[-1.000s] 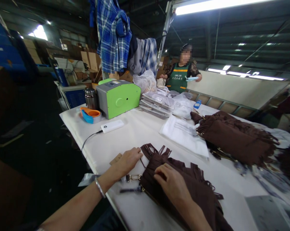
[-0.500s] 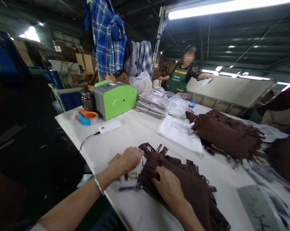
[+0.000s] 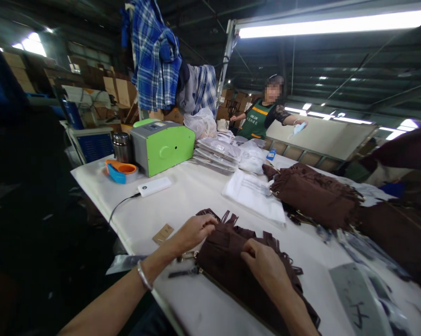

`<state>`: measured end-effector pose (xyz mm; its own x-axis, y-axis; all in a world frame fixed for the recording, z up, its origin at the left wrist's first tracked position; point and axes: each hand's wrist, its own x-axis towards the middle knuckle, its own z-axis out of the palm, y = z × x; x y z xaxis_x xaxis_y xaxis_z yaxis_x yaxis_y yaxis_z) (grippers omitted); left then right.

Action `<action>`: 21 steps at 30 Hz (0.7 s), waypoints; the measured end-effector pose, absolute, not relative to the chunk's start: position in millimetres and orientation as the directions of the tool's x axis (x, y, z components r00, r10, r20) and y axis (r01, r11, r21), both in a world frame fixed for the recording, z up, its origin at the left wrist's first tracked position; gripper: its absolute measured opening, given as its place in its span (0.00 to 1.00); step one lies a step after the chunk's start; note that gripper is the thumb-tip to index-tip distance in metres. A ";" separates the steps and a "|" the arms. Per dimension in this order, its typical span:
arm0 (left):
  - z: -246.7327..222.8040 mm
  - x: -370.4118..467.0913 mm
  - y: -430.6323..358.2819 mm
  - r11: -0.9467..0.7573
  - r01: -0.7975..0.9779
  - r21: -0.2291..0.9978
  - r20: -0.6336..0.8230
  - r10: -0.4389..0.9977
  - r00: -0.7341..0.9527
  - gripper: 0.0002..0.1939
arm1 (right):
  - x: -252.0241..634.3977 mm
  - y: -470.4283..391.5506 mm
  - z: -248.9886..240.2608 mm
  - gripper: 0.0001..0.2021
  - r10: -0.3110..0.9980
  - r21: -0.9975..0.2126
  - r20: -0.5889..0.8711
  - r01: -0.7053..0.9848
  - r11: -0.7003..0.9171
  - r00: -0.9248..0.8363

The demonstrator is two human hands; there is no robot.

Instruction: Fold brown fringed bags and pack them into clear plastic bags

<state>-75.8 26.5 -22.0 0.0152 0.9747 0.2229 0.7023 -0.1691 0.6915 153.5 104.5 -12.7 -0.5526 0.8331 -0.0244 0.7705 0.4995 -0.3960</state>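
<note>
A dark brown fringed bag [image 3: 227,266] lies flat on the white table in front of me, its zipper edge and metal clasp toward my left. My left hand [image 3: 196,231] is closed at the bag's upper left corner, fingertips curled on the cloth by the fringe. On the middle of the bag rests my right hand [image 3: 266,263], its fingers bent and pinched against the fabric. A dark strap end [image 3: 184,272] sticks out from the bag's left side. Just left of my left hand is a brown card tag [image 3: 162,234].
A green-and-grey machine [image 3: 164,147], steel flask [image 3: 122,147], tape dispenser [image 3: 121,171] and white power bank [image 3: 155,186] stand at the back left. Folded white bags [image 3: 252,193] and more brown fringed bags [image 3: 315,193] lie beyond. A person in a green apron [image 3: 255,119] stands across the table.
My left hand has moved slightly right, onto the bag's corner, uncovering more of the card tag. My right hand has shifted a little right across the bag. The view has turned slightly.
</note>
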 end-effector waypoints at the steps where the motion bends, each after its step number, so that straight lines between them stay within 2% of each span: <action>1: -27.5 -78.4 20.5 -0.146 0.726 0.672 0.213 0.977 0.000 0.14 | 152.2 101.5 -13.8 0.05 0.817 -0.421 0.025 0.735 0.531 -0.576; 3: -42.6 -74.9 6.3 -0.148 0.794 0.590 0.166 0.984 0.060 0.20 | 146.5 92.9 -20.5 0.06 0.757 -0.457 0.126 0.640 0.618 -0.641; 4: -51.1 -69.6 -0.8 -0.162 0.828 0.537 0.126 0.986 0.111 0.26 | 143.1 88.3 -25.4 0.06 0.723 -0.456 0.165 0.598 0.659 -0.670; 6: -65.7 -56.9 -12.1 -0.181 0.881 0.437 0.035 0.982 0.184 0.40 | 137.5 80.5 -35.7 0.08 0.680 -0.427 0.179 0.566 0.705 -0.711; 8: -72.0 -47.7 -16.4 -0.190 0.909 0.371 -0.006 0.978 0.206 0.46 | 135.9 77.1 -42.0 0.10 0.682 -0.415 0.150 0.581 0.700 -0.715; 12: -59.0 -46.0 1.3 -0.193 0.926 0.325 0.050 0.981 0.187 0.45 | 145.3 82.7 -36.2 0.09 0.737 -0.526 0.173 0.571 0.630 -0.653; 15: -49.7 -43.8 27.3 -0.154 0.932 0.327 0.022 0.988 0.155 0.45 | 157.9 90.3 -32.4 0.09 0.772 -0.594 0.193 0.555 0.583 -0.606; 18: -54.4 -33.8 46.1 -0.180 0.917 0.357 0.009 0.982 0.189 0.44 | 173.4 99.2 -46.6 0.09 0.772 -0.607 0.215 0.537 0.586 -0.598; 21: -64.0 -25.2 51.3 -0.257 0.890 0.377 0.039 0.964 0.263 0.44 | 190.6 111.4 -73.2 0.08 0.749 -0.613 0.310 0.479 0.628 -0.585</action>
<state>-25.2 51.3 -64.0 0.2626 0.9641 0.0387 0.8897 -0.2575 0.3770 190.6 111.4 -73.2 -0.5852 0.7491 0.3104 0.4793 0.6283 -0.6128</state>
